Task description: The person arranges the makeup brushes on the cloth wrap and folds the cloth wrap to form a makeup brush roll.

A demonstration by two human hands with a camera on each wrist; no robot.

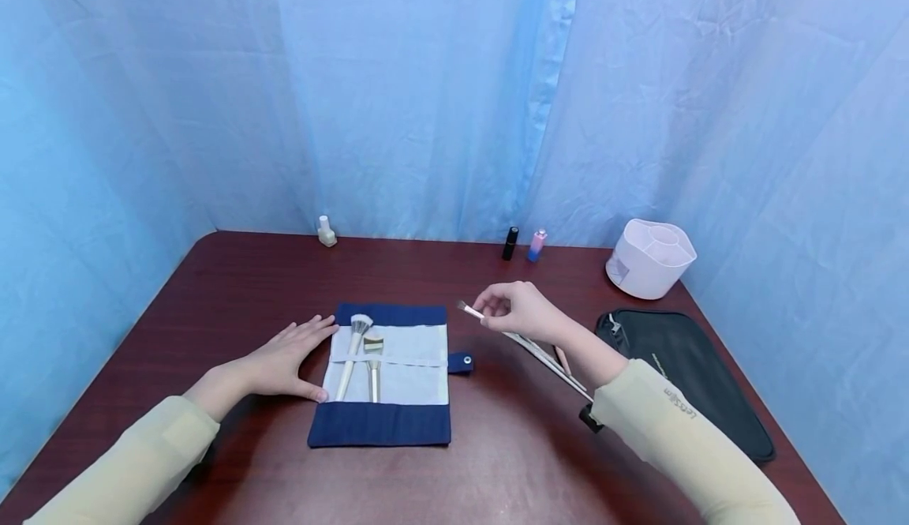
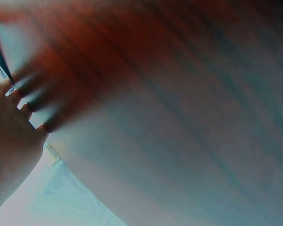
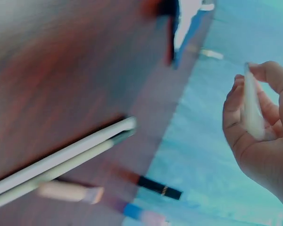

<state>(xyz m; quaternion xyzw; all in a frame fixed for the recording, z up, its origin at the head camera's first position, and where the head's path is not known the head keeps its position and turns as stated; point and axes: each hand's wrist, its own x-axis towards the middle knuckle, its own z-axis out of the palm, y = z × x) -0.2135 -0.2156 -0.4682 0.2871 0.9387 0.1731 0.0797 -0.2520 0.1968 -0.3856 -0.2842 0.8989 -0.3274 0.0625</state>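
Note:
An unrolled navy-and-white brush roll (image 1: 379, 426) lies flat on the table. Tucked under its white strap are a white-bristled makeup brush (image 1: 360, 324) and a flat-headed brush (image 1: 374, 383). My left hand (image 1: 287, 358), fingers spread, rests at the roll's left edge. To the right of the roll, my right hand (image 1: 524, 312) pinches a small makeup brush (image 1: 469, 310) above the table, its tip pointing left. Below the right forearm lie long pale-handled brushes (image 1: 550, 363) and a short tan-handled brush (image 1: 562, 361); the arm partly hides them.
A black zip case (image 1: 696, 375) lies at the right, with a white organizer (image 1: 649, 268) behind it. Along the back edge stand a nail polish bottle (image 1: 327, 234), a black lipstick tube (image 1: 510, 245) and a pink-and-blue tube (image 1: 536, 245). Blue curtains surround the table.

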